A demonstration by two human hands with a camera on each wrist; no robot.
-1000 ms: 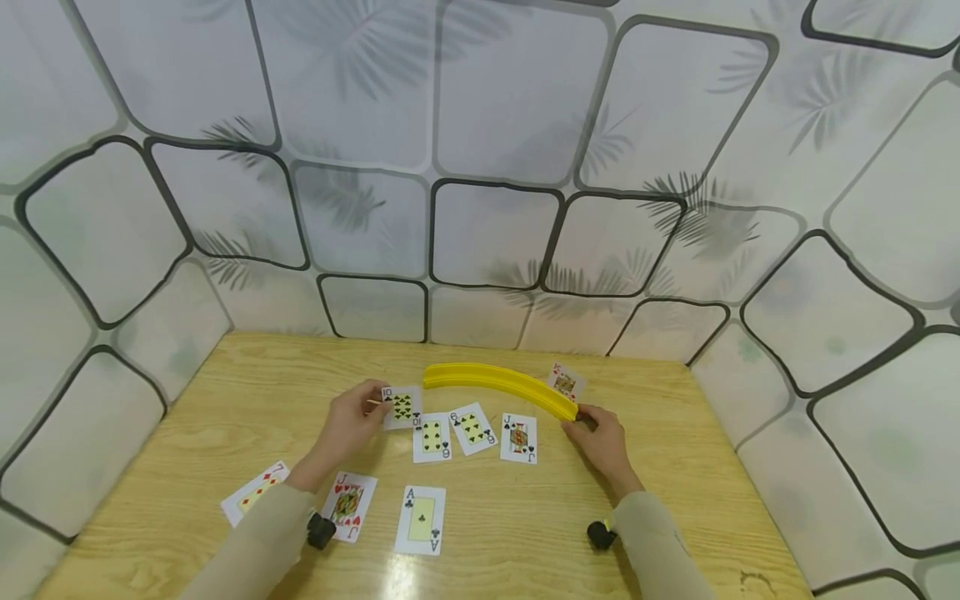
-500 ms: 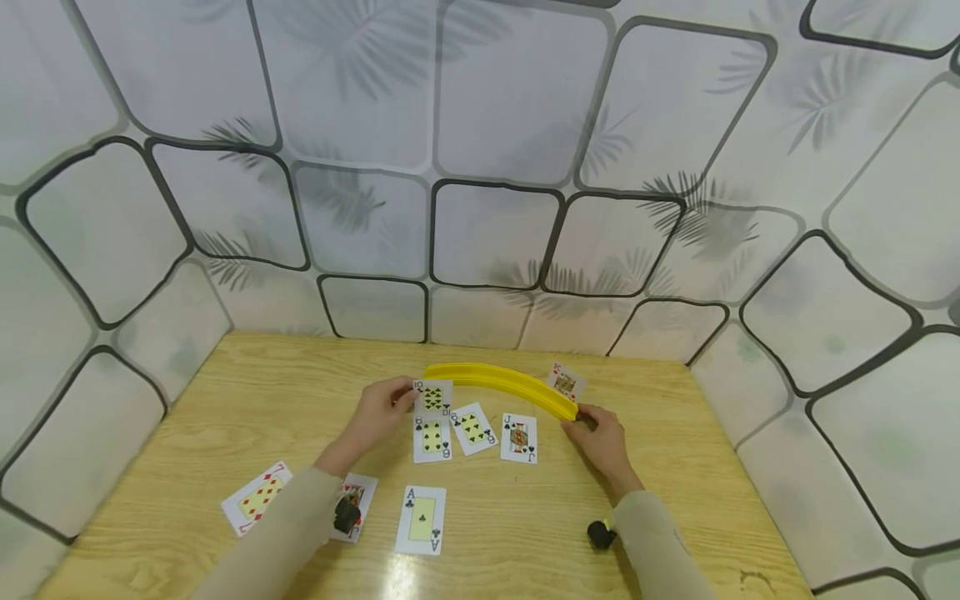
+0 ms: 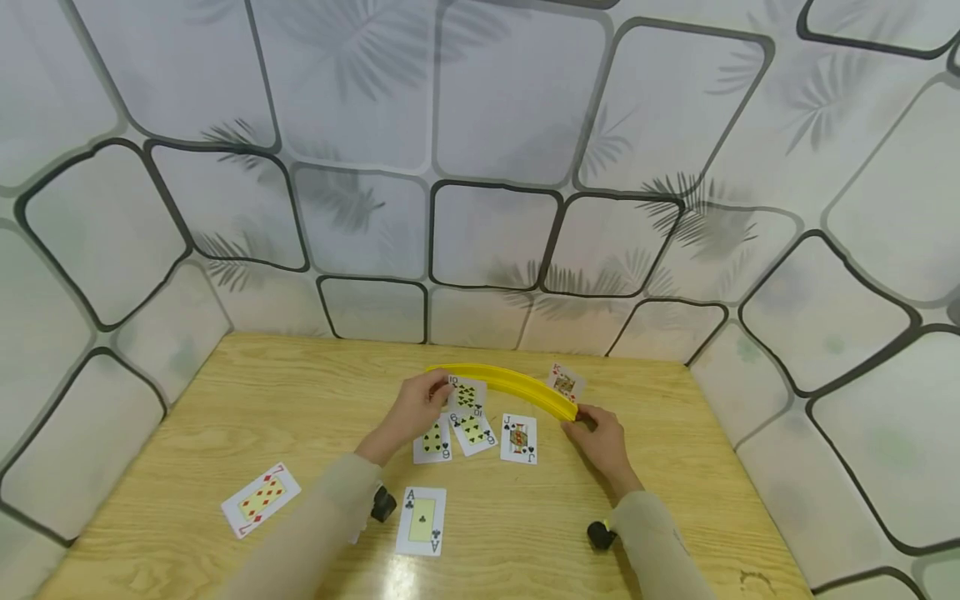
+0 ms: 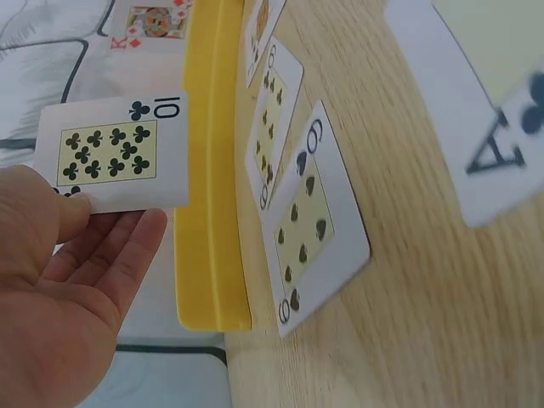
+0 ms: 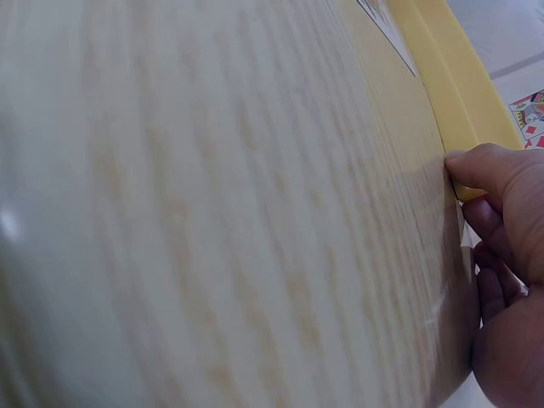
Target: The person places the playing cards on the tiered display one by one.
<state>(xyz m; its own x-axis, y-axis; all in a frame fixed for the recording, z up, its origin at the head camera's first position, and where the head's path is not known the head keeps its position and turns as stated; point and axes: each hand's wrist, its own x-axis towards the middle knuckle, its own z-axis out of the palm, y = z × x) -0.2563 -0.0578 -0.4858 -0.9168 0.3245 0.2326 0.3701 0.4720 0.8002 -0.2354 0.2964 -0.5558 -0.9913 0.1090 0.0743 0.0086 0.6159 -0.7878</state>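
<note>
My left hand pinches a ten of clubs playing card between thumb and fingers. In the head view the card is in front of the yellow curved card holder, partly covering it. Thumb and fingers of my right hand grip the holder's right end, also seen in the right wrist view. A king of diamonds stands at the holder's right part. In front of the holder lie a six of spades, a club number card and a jack of spades.
Nearer on the wooden table lie an ace of clubs and a seven of diamonds. My left sleeve covers most of another card. Patterned fabric walls enclose the table's back and sides.
The left hand has moved right with the ten of clubs, past the six of spades, along the holder. Its sleeve now hides the jack of hearts. The right hand has stayed at the holder's end.
</note>
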